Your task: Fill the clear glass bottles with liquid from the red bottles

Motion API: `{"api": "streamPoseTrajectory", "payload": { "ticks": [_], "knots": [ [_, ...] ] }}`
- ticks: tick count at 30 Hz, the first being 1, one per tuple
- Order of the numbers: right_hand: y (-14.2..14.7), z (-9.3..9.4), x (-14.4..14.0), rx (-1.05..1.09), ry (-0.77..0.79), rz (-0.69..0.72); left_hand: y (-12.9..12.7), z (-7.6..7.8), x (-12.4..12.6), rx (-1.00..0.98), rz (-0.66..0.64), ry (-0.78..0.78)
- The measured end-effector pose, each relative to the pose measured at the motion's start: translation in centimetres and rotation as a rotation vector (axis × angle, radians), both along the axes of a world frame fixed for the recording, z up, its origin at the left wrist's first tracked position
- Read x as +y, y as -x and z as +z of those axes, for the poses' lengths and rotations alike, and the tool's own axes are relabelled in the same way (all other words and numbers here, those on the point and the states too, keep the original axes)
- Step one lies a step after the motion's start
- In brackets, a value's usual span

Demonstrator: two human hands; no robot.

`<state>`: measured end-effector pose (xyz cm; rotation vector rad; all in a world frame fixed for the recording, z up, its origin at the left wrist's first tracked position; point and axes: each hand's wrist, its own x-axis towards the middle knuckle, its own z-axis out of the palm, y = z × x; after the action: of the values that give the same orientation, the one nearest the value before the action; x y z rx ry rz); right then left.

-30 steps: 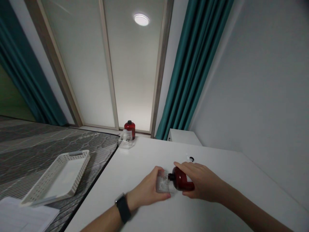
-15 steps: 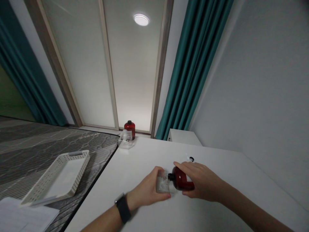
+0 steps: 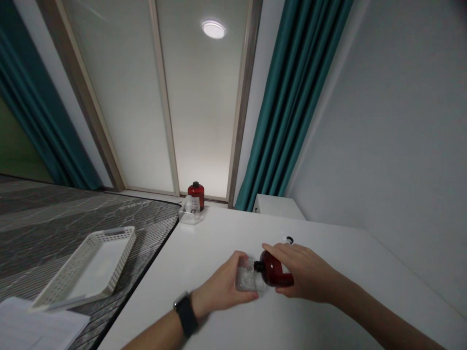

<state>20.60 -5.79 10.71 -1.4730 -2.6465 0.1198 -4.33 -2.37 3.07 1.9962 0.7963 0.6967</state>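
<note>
Two bare forearms reach over a white table [image 3: 226, 333], the left one wearing a watch with a dark strap [image 3: 188, 316]. Off to the left, sheets of white paper [image 3: 40, 323] lie on a grey patterned surface [image 3: 153, 218].

The left hand [image 3: 228, 288] is clamped on a clear container [image 3: 245, 278], its thumb and fingers spread around the sides. The right hand [image 3: 310, 276] is closed around a dark red bottle [image 3: 270, 273], gripping it from the right. The bottle is tipped onto its side above the table, its black neck pointing left at the clear container. Neck and container overlap in the view, so I cannot tell whether they touch, nor whether anything is flowing between them. A pale label shows partly beside the right fingers.

Left of the hands and well apart from them, a white perforated basket [image 3: 124, 262] rests on the grey surface. Just beyond the right hand, a small black ring-shaped piece [image 3: 289, 240] lies on the table.

Near the table's far edge, a second red bottle [image 3: 197, 192] stands upright behind a clear tray [image 3: 187, 220]. Farther back are a white cabinet [image 3: 279, 208], a teal curtain [image 3: 288, 112] and frosted door panels [image 3: 204, 112], with a round light [image 3: 214, 29] showing in the glass.
</note>
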Motion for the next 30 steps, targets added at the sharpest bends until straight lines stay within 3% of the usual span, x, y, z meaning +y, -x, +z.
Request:
{"api": "streamPoseTrajectory", "payload": {
  "ticks": [30],
  "knots": [
    [0.20, 0.84, 0.21, -0.016, 0.063, 0.009, 0.12, -0.01, 0.03, 0.008, -0.001, -0.010]
  ]
}}
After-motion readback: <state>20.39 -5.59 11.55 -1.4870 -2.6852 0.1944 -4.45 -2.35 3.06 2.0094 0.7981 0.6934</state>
